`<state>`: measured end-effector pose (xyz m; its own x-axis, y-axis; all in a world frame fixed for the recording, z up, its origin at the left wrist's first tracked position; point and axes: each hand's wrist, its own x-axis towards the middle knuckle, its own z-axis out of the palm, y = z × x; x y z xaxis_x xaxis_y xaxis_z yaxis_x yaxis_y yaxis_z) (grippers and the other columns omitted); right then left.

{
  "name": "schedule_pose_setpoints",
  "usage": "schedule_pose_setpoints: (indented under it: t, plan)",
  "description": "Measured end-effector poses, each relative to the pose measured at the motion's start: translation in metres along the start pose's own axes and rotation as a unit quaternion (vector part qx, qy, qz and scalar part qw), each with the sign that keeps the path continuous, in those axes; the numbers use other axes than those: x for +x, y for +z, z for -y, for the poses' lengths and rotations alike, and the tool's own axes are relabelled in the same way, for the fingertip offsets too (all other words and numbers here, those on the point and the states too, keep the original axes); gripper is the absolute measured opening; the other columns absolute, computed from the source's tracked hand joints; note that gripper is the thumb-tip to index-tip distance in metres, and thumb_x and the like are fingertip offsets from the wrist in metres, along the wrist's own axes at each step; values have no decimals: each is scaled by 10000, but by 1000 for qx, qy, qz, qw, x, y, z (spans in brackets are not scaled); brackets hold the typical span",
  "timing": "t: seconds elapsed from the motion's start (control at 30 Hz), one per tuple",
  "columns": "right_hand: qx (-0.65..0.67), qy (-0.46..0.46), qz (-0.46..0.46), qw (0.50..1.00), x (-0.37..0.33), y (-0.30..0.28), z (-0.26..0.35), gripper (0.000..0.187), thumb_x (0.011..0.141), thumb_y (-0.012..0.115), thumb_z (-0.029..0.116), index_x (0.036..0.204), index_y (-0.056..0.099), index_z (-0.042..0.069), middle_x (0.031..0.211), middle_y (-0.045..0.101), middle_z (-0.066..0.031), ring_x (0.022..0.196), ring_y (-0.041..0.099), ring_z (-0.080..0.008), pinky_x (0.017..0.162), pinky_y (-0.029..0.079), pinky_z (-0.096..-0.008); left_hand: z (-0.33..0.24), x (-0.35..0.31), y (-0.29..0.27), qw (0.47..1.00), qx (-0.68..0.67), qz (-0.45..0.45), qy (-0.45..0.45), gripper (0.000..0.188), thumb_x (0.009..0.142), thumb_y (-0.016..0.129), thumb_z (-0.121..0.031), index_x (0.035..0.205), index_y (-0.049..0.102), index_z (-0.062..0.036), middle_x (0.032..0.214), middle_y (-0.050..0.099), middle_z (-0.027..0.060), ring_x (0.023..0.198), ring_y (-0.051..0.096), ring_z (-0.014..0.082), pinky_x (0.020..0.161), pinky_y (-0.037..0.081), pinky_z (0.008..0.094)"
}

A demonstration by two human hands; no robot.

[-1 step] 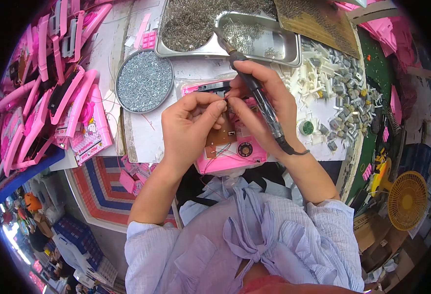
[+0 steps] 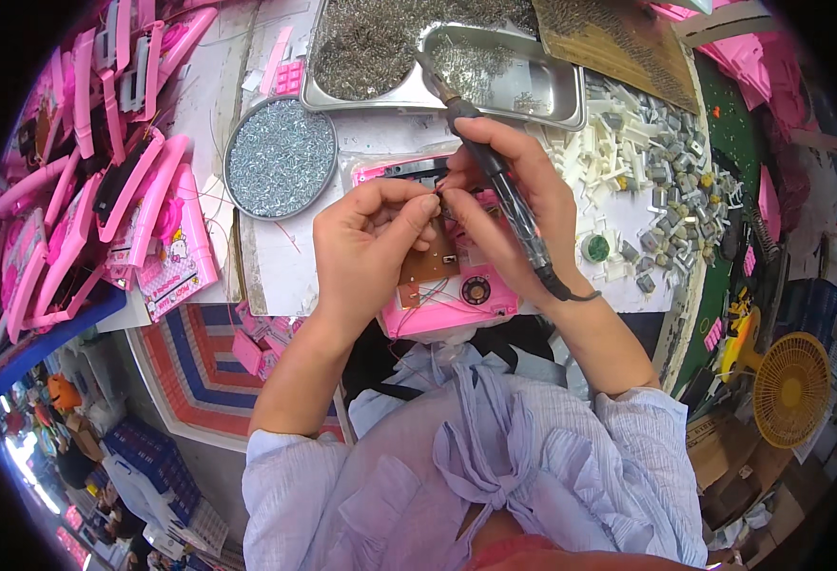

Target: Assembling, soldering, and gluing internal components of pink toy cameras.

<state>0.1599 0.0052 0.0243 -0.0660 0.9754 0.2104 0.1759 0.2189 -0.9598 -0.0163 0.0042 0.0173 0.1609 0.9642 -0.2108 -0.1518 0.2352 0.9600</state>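
A soldering iron (image 2: pixel 523 226) with a dark handle lies across my right hand (image 2: pixel 547 205), which is closed around it. Its metal tip points away, over the edge of a metal tray. My left hand (image 2: pixel 361 249) is closed in a pinch, its fingertips meeting those of the right hand at what looks like a thin wire, mostly hidden by the fingers. Under both hands is a pink plastic casing (image 2: pixel 414 322) with a brown circuit board (image 2: pixel 423 268), loose thin wires and a small round black speaker (image 2: pixel 476 290). The fingers cover part of the board.
Small metal parts fill the steel tray (image 2: pixel 571 112) at the back, and a round dish (image 2: pixel 228 181) holds many screws. White and grey parts (image 2: pixel 661 205) are heaped at right, near a small green round thing (image 2: pixel 594 248). Pink casings (image 2: pixel 176 243) pile up at left.
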Motion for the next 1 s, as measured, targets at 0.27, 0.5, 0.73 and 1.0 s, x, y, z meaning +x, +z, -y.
schedule_pose_setpoints:
  t: [0.27, 0.5, 0.73, 1.0]
  plan:
    - [-28, -15, 6, 999, 0, -3, 2, 555, 872, 707, -86, 1385, 533, 36, 1105, 648, -83, 977, 671, -134, 891, 552, -272, 6, 0, 4, 990, 113, -24, 75, 99, 935, 731, -19, 1010, 720, 45, 849, 710, 41, 709, 663, 70, 631, 543, 207]
    - [-3, -50, -34, 998, 1, 4, -6, 479, 833, 687, -75, 1281, 619, 79, 952, 634, -98, 817, 654, -192, 717, 534, -296, 7, 0, 5, 994, 90, -8, 62, 105, 945, 722, -25, 1023, 714, 45, 872, 713, 54, 721, 663, 73, 643, 546, 209]
    - [-24, -96, -41, 994, 1, 9, -6, 542, 813, 704, -105, 1310, 598, 84, 912, 601, -98, 785, 629, -192, 694, 520, -292, 0, 2, -3, 997, -71, 17, -40, 134, 979, 688, -43, 1072, 685, 53, 917, 721, 74, 756, 667, 85, 691, 563, 220]
    - [-33, -129, -42, 990, 4, 8, -8, 581, 805, 709, -125, 1332, 581, 81, 920, 592, -97, 776, 622, -197, 689, 518, -298, -4, 5, -11, 995, 1, 74, -74, 122, 984, 676, -47, 1069, 686, 40, 905, 717, 64, 746, 667, 86, 679, 562, 225]
